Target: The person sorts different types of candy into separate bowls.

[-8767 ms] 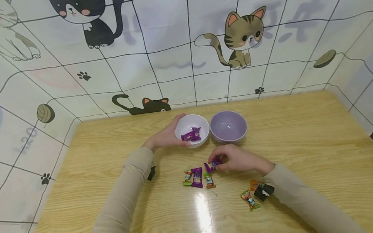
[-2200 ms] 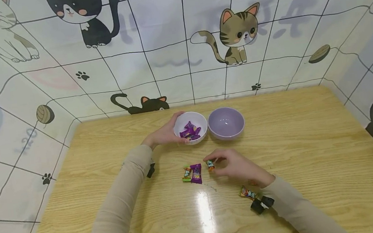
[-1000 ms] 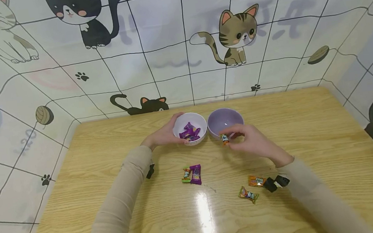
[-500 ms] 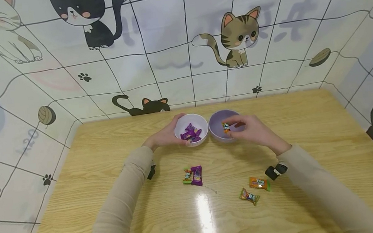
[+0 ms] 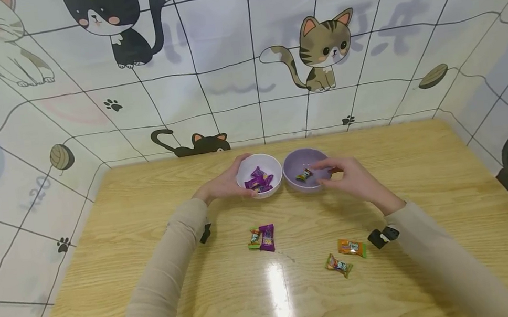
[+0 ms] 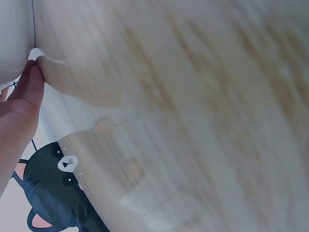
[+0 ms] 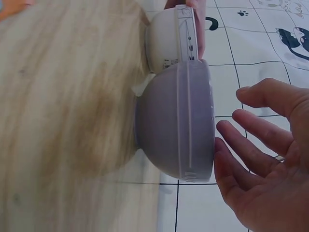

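Purple bowl is partly hidden by right hand.

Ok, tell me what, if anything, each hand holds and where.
The left hand holds the white bowl by its left side; the right hand holds nothing, its fingers apart over the purple bowl.

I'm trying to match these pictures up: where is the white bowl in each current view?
Head: the white bowl is near the middle, just left of the purple bowl.
Left wrist: the white bowl is at the upper left corner, cut off by the edge.
Right wrist: the white bowl is at top centre, above the purple bowl.
Shared landmark: the left hand, at the white bowl.
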The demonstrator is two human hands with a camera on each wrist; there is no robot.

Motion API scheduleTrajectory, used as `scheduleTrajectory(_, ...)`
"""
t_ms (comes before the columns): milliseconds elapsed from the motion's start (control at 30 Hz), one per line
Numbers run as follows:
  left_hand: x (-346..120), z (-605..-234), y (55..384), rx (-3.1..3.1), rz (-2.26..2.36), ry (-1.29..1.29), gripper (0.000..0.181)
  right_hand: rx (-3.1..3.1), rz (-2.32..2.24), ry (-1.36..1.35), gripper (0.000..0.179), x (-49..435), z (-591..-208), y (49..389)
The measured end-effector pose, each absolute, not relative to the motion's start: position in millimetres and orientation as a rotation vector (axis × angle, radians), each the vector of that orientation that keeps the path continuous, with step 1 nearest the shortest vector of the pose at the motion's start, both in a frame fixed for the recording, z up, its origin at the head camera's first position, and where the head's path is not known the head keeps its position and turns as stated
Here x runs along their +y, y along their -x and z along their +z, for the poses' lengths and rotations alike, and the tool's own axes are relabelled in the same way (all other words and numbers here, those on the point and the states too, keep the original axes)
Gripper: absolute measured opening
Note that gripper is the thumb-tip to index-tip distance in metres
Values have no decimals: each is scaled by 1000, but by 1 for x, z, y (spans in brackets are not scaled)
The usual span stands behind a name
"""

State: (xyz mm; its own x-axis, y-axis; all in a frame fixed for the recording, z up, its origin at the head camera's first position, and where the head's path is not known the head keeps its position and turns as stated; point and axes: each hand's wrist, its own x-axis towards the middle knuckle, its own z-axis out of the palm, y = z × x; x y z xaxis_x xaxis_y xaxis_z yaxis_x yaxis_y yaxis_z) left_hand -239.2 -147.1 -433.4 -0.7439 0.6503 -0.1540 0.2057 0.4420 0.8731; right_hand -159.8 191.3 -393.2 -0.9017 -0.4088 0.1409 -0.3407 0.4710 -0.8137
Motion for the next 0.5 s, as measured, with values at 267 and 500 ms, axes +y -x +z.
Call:
scheduleTrajectory(267,-149,-436,242,2201,1277,-704,110,2695,-1367,764,33,205,-396,136)
scheduleTrajectory(500,-147,-435,241,2215,1255,-688,108,2720,-1344,787,30,211,-398,120)
